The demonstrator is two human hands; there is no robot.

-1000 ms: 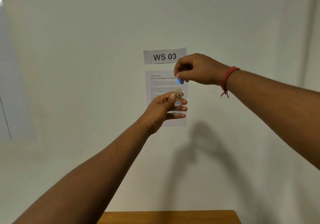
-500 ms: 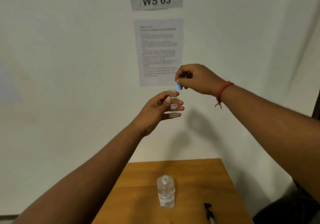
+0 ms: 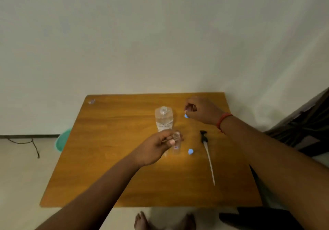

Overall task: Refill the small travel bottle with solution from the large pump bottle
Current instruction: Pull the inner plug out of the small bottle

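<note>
My left hand [image 3: 156,146] grips the small clear travel bottle [image 3: 176,143], upright and uncapped, just above the wooden table [image 3: 110,158]. My right hand [image 3: 201,109] pinches a small blue cap [image 3: 186,116] to the right of the large clear bottle [image 3: 163,119]. The large bottle stands open in the table's middle, its pump taken out. The black pump head with its long white tube [image 3: 207,151] lies on the table to the right. A second blue piece [image 3: 190,151] rests beside the travel bottle.
A small clear object [image 3: 91,102] lies at the table's far left corner. A green basin [image 3: 62,140] sits on the floor left of the table, near a cable. A dark chair [image 3: 306,123] stands at the right. Bare feet [image 3: 142,221] show below the near edge.
The view has tilted down from the wall sign to the table. Both hands have dropped from in front of the wall to just above the tabletop, still holding the bottle and the cap.
</note>
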